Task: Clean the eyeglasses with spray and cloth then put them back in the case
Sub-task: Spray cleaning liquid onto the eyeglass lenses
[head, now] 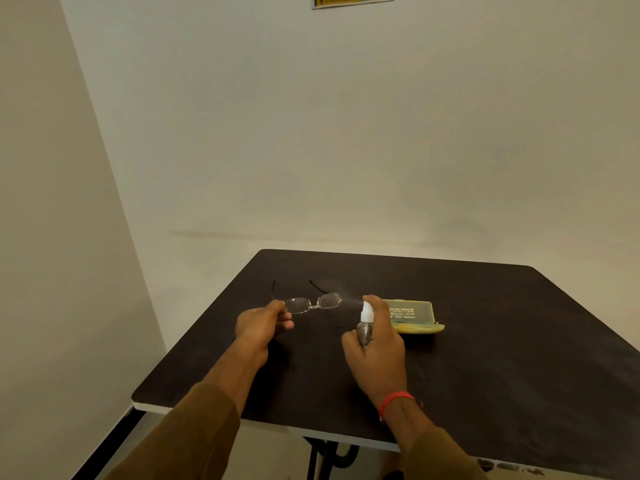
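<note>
Left hand [265,322] pinches the eyeglasses [311,303] by one lens edge above the bench [485,341] while right hand [375,351], wrapped round the spray bottle [366,320], should mist each lens lightly, nozzle kept near, open case [412,315] waiting behind.

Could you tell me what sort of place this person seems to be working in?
Probably a plain indoor room, perhaps an office or study corner. A dark table stands against bare, pale walls, with the lower edge of a printed notice pinned high up. Nothing in view settles it further.
</note>
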